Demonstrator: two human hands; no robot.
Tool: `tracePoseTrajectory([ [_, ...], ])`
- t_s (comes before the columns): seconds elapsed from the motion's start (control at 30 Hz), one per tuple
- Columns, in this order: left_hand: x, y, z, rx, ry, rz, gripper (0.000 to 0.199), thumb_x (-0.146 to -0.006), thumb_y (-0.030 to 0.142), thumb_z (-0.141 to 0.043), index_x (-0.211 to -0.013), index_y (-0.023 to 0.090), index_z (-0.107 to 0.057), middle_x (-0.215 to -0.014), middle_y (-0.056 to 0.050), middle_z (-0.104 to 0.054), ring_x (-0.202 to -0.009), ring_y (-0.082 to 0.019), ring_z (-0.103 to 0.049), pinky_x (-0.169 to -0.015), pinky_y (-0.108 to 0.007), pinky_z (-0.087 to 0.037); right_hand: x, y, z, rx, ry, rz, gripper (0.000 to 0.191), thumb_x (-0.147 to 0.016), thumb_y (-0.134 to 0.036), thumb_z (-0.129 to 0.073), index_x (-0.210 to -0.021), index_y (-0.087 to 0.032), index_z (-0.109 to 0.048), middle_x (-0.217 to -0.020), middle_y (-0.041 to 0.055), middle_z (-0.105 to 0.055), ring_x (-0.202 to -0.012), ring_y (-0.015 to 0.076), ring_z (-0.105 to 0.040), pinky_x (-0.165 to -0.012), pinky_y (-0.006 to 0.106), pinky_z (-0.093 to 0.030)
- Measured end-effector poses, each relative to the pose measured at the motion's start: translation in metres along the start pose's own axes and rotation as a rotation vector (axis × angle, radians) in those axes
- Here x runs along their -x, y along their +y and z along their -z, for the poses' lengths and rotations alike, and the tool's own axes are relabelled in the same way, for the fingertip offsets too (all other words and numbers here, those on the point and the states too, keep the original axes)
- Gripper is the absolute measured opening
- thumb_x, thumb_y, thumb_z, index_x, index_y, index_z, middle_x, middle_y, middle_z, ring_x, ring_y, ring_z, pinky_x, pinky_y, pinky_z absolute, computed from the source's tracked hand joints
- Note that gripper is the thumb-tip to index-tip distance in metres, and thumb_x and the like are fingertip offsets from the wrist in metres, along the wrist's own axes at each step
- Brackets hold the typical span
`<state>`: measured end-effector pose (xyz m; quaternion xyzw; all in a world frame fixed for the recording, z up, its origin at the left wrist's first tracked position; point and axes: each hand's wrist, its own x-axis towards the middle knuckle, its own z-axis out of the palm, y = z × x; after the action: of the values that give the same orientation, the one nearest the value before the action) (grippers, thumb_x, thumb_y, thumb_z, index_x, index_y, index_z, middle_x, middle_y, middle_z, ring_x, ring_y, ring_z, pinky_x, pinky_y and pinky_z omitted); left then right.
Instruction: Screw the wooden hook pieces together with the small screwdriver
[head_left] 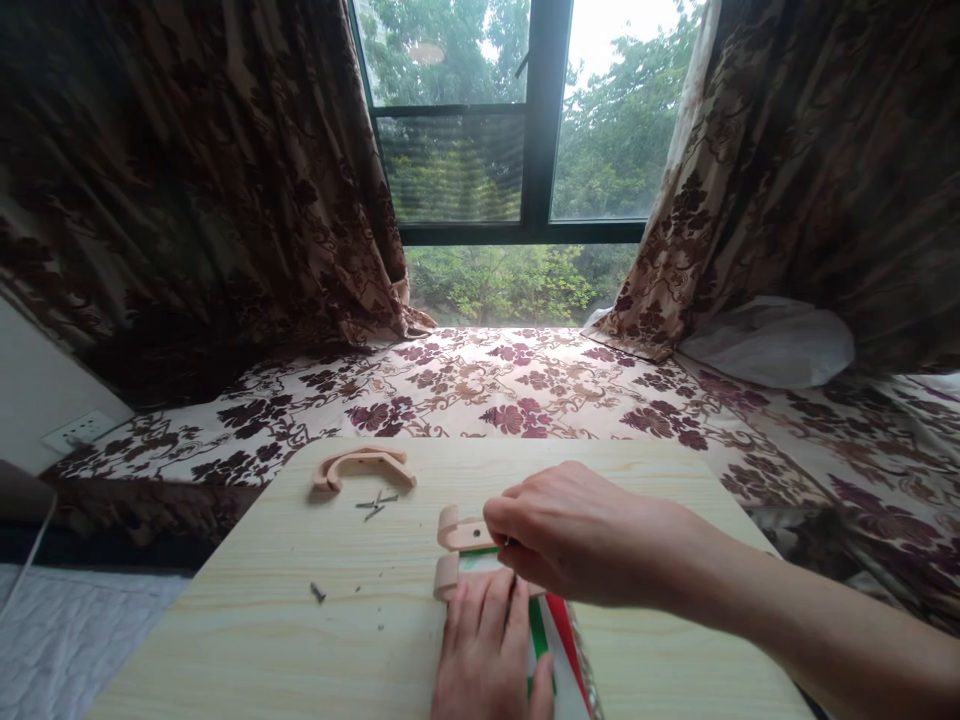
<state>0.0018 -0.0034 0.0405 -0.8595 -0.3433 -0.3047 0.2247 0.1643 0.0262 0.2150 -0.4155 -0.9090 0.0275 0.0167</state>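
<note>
My left hand (487, 640) lies palm down with its fingers stretched over a curved wooden piece (446, 577), pressing it against a flat white, green and red printed item (566, 645). Just beyond is a second curved wooden piece (469, 532) with a dark hole in it. Over that piece's right part my right hand (559, 535) is closed in a fist, fingertips pointing down. What it grips is hidden behind the fingers. Both pieces have thick, upturned left ends, and their right parts are covered by my hands.
Two more curved wooden pieces (364, 462) lie at the table's back left, with several screws (377, 505) near them. A single screw (318, 592) and small dark bits lie left of my hands. Behind the pale wooden table (262, 640) is a flowered cloth ledge (517, 385).
</note>
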Motion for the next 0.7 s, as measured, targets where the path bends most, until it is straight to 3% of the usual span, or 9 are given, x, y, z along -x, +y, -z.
tracePoseTrajectory([
  [0.17, 0.004, -0.002, -0.004, -0.012, -0.016, -0.019, 0.036, -0.084, 0.034, -0.048, -0.112, 0.016, -0.061, -0.108, -0.007, -0.068, -0.098, -0.026, -0.063, -0.082, -0.039, -0.05, 0.0, -0.001, 0.001, 0.032, -0.022, -0.081, 0.011, -0.085, -0.023, -0.051, -0.076, -0.017, -0.054, -0.063, 0.0028, -0.062, -0.047, 0.0096, -0.038, -0.045, 0.028, -0.015],
  [0.37, 0.0, -0.003, -0.009, -0.025, 0.086, -0.025, 0.031, -0.086, 0.033, -0.044, -0.105, 0.017, -0.062, -0.098, -0.007, -0.07, -0.092, -0.024, -0.063, -0.082, -0.037, -0.047, 0.002, 0.0, 0.003, 0.005, -0.016, 0.028, 0.007, -0.082, -0.014, -0.051, -0.076, -0.019, -0.053, -0.069, 0.0018, -0.064, -0.051, 0.0107, -0.045, -0.046, 0.027, -0.018],
  [0.57, -0.001, -0.007, -0.006, -0.011, 0.067, -0.039, 0.03, -0.083, 0.034, -0.049, -0.106, 0.019, -0.062, -0.098, -0.005, -0.07, -0.091, -0.022, -0.064, -0.08, -0.034, -0.048, -0.002, -0.001, -0.002, 0.051, -0.011, -0.06, 0.008, -0.084, -0.02, -0.052, -0.076, -0.017, -0.054, -0.062, 0.0015, -0.061, -0.044, 0.0096, -0.034, -0.044, 0.028, -0.014],
  [0.7, 0.009, -0.005, -0.02, 0.03, 0.065, -0.018, 0.032, -0.082, 0.035, -0.053, -0.11, 0.022, -0.061, -0.099, -0.005, -0.07, -0.092, -0.022, -0.064, -0.083, -0.034, -0.048, -0.002, 0.001, 0.001, 0.038, 0.011, -0.024, 0.006, -0.08, -0.018, -0.052, -0.074, -0.018, -0.053, -0.062, 0.0011, -0.061, -0.044, 0.0094, -0.029, -0.044, 0.028, -0.013],
])
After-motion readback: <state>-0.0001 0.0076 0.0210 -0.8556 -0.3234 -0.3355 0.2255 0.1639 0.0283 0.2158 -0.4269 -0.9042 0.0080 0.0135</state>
